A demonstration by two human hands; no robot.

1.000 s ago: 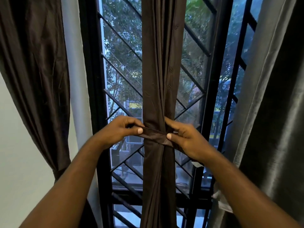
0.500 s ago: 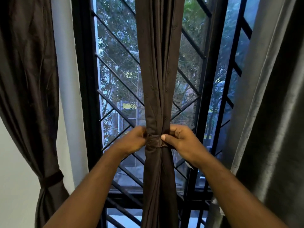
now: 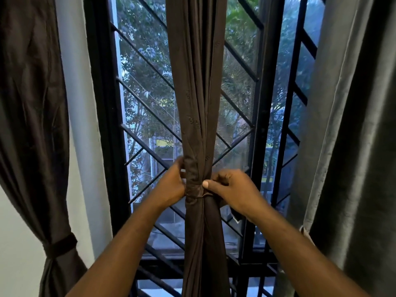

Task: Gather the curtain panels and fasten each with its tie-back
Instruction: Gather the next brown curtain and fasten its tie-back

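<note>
Where the left curtain panel [image 3: 32,125] hangs at the left edge, it is gathered low down by the left tie-back [image 3: 61,243]; its top and hem are cut off by the picture edge. To its right stand a pale wall strip [image 3: 79,125] and the black window frame [image 3: 100,125] with a diagonal grille [image 3: 147,151].

The centre curtain panel [image 3: 197,82] hangs in front of the grille, gathered into a narrow column; its top and hem are also outside the view. The centre tie-back [image 3: 195,190] wraps this column at hand level.

The left hand [image 3: 171,185] is against the column's left side at the band, fingers [image 3: 181,168] curled round the fabric edge. The fingertips are hidden behind the panel, so it cannot be told whether they also hold the band.

The right hand [image 3: 233,189] is at the column's right side, thumb pressed flat on the band, fingers curled, pinching it. A loose fabric end [image 3: 235,216] shows under the right wrist; its origin is hidden.

At the right edge hangs a grey curtain [image 3: 342,146], cut off on three sides.
</note>
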